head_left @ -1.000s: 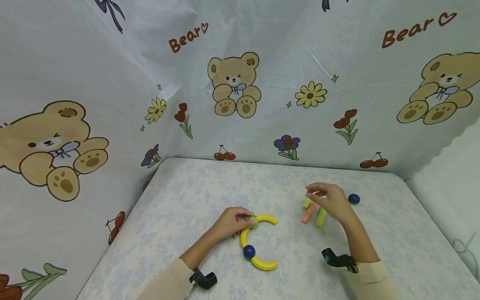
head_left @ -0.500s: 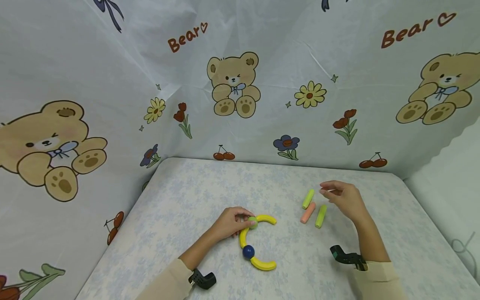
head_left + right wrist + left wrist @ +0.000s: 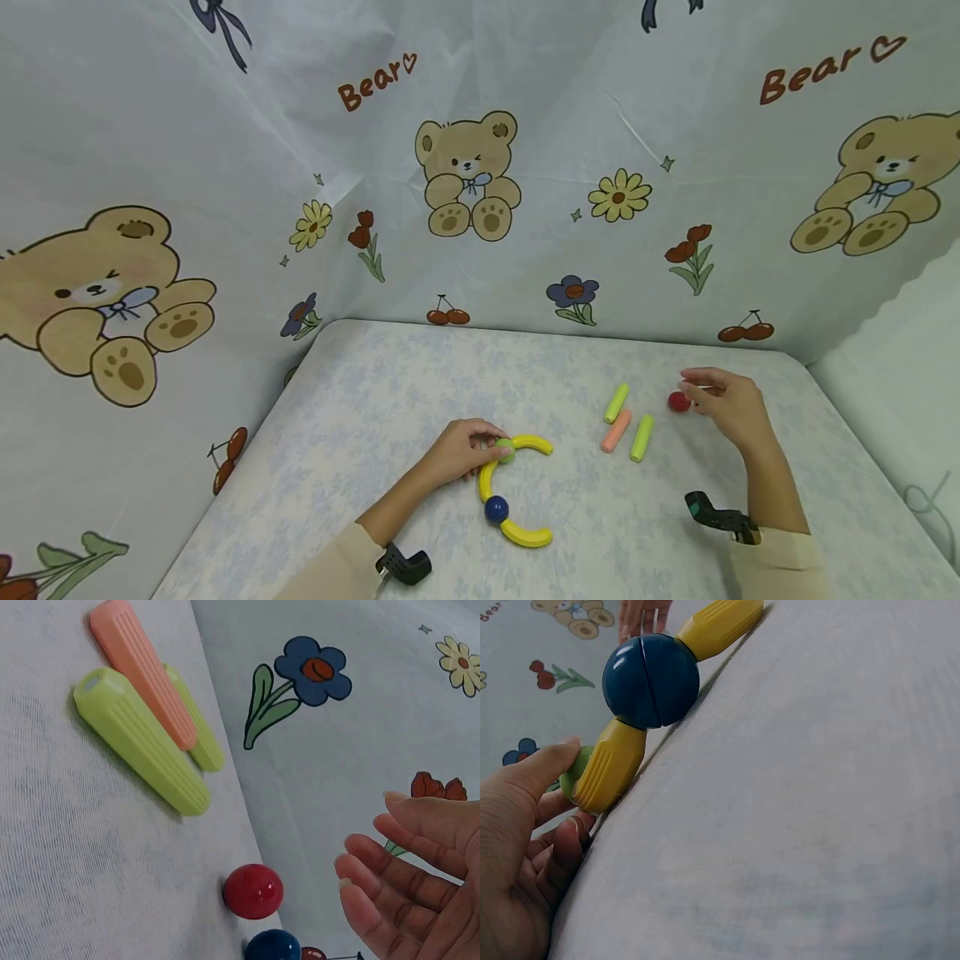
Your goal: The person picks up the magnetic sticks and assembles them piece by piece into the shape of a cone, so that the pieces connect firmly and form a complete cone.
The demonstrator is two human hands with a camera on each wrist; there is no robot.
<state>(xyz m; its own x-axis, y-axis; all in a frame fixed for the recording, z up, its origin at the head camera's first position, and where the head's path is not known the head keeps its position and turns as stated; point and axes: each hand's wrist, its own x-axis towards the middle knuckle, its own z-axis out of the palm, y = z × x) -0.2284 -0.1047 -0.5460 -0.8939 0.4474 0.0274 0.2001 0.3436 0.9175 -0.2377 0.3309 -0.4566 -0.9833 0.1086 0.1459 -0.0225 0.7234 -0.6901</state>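
My left hand (image 3: 463,451) pinches a green ball (image 3: 506,451) between thumb and fingers. That ball joins two curved yellow pieces, one of them the upper yellow arc (image 3: 533,443). Lower down, a dark blue ball (image 3: 651,681) links the middle yellow piece (image 3: 611,766) to another yellow arc (image 3: 527,535); together they make a C shape on the table. My right hand (image 3: 420,877), fingers loosely bent and holding nothing, hovers by a red ball (image 3: 253,891), apart from it in the right wrist view. A second blue ball (image 3: 273,946) lies beside the red one; the hand hides it in the head view.
Two light green sticks, the nearer green stick (image 3: 642,438) and the farther green stick (image 3: 617,403), lie around an orange stick (image 3: 617,431) left of my right hand. A bear-printed cloth (image 3: 525,275) hangs behind the table (image 3: 390,375).
My right hand has moved rightward, away from the sticks, uncovering them and then the red ball. The second blue ball, seen at first, is now behind it. My left hand keeps its hold.
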